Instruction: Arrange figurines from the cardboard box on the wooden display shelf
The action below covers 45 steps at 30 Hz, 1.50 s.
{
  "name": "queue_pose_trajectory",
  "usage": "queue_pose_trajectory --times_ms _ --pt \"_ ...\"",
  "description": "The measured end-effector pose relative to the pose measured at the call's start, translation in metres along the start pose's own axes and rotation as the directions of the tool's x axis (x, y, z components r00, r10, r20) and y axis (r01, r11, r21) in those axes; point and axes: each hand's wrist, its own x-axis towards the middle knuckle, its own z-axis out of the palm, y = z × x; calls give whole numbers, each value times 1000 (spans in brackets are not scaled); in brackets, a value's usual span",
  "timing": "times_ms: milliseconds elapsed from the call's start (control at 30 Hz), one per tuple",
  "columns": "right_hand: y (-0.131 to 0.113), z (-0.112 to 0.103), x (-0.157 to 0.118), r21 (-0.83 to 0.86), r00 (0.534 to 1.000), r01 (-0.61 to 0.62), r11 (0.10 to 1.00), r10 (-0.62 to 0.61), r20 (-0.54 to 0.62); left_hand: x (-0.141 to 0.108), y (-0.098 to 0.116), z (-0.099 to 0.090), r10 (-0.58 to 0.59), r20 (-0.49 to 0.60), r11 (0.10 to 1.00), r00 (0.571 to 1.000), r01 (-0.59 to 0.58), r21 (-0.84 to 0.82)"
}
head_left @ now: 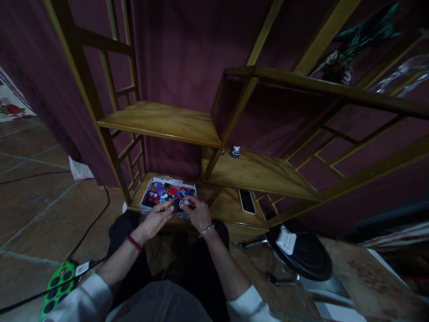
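Just over the front edge of a white cardboard box (145, 202), both hands meet around one small item. My left hand (157, 221) is closed, its fingers pinching a small dark round base (177, 206). With closed fingertips, my right hand (200, 216) grips a tiny white and blue figurine (185, 202) right against that base. Whether the two pieces are joined I cannot tell. Inside the box lies a jumble of small toy figures and round pieces in red, purple, blue and black, among them a red disc (173, 191).
A figurine on a dark base (235, 152) stands on the middle shelf (264, 174), another partly hidden by a post. A phone (247, 201) lies on the bottom shelf. An upper-left shelf (161, 120) overhangs the box. A black round stool (301, 250) and green power strip (59, 286) flank me.
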Motion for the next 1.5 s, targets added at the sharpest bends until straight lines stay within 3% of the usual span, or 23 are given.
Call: queue_pose_trajectory --times_ms 433,667,1100,1500 --pt "6 -2 2 72 997 19 997 -25 71 4 -3 -3 19 -41 1000 999 -19 -11" --pt "4 -3 2 30 997 22 999 -24 68 2 0 0 2 -27 1000 1000 -1 27" --pt "-11 -10 -5 -79 999 34 996 -33 8 6 -5 2 93 -68 968 993 -74 240" --pt "-5 -9 -11 73 1000 0 997 2 -27 -3 1 12 161 -57 906 985 -125 404"
